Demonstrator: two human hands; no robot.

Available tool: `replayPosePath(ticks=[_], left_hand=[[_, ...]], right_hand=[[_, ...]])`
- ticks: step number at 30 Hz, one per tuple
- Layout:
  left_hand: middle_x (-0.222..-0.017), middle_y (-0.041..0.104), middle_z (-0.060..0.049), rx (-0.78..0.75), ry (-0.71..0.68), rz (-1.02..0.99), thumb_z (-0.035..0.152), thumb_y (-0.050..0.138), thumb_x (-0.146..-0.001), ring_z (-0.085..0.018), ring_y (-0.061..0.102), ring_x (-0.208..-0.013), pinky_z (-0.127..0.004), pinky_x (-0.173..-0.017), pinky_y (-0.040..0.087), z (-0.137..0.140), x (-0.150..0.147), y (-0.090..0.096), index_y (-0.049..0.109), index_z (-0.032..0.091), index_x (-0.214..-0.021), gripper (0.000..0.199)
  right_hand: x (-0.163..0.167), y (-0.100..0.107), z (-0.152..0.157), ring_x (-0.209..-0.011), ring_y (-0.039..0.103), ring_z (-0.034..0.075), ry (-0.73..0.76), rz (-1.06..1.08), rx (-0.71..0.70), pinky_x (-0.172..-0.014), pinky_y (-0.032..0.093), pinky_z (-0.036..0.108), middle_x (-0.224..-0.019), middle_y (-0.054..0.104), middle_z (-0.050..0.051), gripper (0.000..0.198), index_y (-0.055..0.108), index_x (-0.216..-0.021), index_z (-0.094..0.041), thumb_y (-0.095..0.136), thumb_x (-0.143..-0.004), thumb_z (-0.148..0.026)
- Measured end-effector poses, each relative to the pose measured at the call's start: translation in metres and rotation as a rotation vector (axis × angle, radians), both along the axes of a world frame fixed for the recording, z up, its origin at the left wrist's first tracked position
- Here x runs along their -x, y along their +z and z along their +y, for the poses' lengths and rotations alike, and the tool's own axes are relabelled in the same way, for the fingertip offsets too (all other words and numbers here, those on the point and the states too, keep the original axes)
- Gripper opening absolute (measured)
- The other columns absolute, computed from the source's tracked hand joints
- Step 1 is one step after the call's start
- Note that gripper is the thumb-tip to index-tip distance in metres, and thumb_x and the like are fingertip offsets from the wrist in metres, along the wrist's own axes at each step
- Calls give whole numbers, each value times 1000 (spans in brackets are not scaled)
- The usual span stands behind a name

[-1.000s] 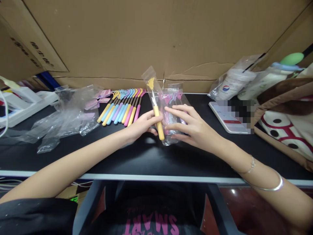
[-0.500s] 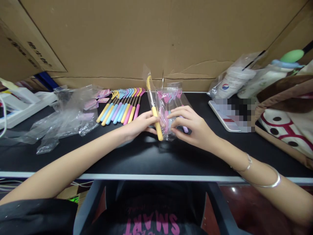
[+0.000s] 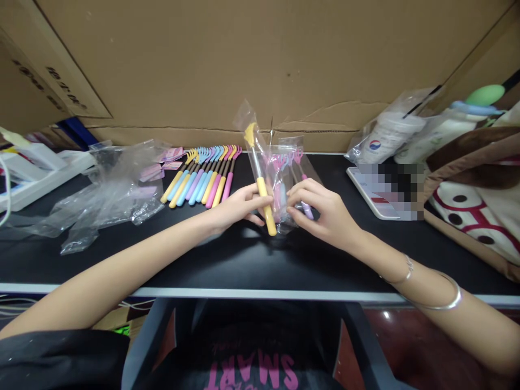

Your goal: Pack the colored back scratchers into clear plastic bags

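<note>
My left hand point(image 3: 239, 208) grips a yellow back scratcher point(image 3: 267, 208) by its thick handle, thumb across the front. A clear plastic bag point(image 3: 244, 116) surrounds its claw-shaped head, which points up and away. Just right of it, my right hand point(image 3: 319, 208) has its thumb and fingers pinched together at the clear plastic beside the handle. Behind that hand lie several bagged back scratchers point(image 3: 298, 157) in pink, blue and purple, partly hidden by the fingers and the film. To the left, a row of unbagged back scratchers point(image 3: 203, 184) rests side by side on the black table point(image 3: 244, 265).
Loose clear bags point(image 3: 117, 184) lie at the left, with pink cards point(image 3: 170, 157) beside them. A white power strip point(image 3: 49, 173) stands at the far left. On the right are a phone point(image 3: 369, 195), a bagged cup point(image 3: 384, 135) and a brown-and-white bag point(image 3: 467, 200). Cardboard point(image 3: 203, 65) walls the back.
The yellow back scratcher has shifted slightly right and turned, so its claw now faces me more. My right hand's fingers have drawn closer together at the plastic.
</note>
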State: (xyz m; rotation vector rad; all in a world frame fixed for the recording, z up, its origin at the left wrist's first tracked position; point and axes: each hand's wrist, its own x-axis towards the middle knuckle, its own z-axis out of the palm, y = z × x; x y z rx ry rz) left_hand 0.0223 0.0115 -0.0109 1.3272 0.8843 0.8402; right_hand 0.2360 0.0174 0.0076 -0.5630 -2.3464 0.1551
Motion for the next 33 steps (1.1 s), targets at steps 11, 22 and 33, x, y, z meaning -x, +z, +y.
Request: replayPosePath(ticks=[11, 22, 33], left_hand=[[-73, 64, 1, -6, 149, 24, 40, 71, -77, -11, 62, -65, -18, -55, 52, -1, -6, -2, 57, 17, -99, 34], [-74, 63, 0, 10, 128, 14, 47, 69, -80, -10, 62, -63, -17, -55, 50, -4, -8, -1, 56, 15, -97, 38], [-68, 63, 1, 14, 122, 63, 44, 69, -80, -9, 60, -58, -15, -48, 47, -5, -9, 0, 56, 15, -93, 34]], right_hand=[[0, -3, 2, -82, 52, 19, 55, -45, -228, -78, 46, 38, -83, 59, 6, 10, 57, -80, -20, 60, -89, -21], [-3, -1, 1, -106, 53, 24, 80, -66, -407, -88, 48, 42, -104, 65, 8, 2, 63, -89, -24, 63, -88, -26], [2, -2, 0, -86, 62, 18, 121, -14, -155, -77, 50, 34, -86, 67, 4, 6, 58, -93, -21, 53, -93, -18]])
